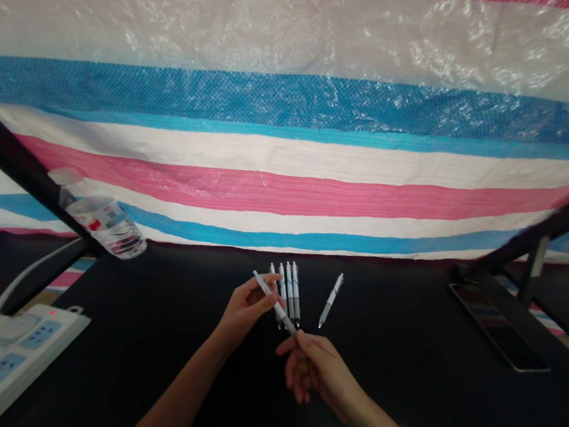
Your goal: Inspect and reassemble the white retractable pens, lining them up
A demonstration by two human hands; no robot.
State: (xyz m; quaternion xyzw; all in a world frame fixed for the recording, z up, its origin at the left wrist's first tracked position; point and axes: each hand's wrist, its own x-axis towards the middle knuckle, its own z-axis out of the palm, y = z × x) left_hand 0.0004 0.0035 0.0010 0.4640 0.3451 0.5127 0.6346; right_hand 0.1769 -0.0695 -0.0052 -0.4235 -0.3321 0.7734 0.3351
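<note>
Pen (277,307): between both hands over the table (373,394); probably light, stiff, kinda slick.
Grey end (289,326): best grab spot, likely grippier.
Left hand (247,308): pinching the pen tbh pretty firmly-looking.
Right hand (318,368): at the grey end, can't tell if gripping.

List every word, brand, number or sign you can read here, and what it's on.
Nothing is clearly legible.
Bottle: label printing, too blurred.
Power strip: small print beside the sockets, unreadable.
Held pen and lying pens: any markings too small.
Phone: dark screen, no text visible.
</note>
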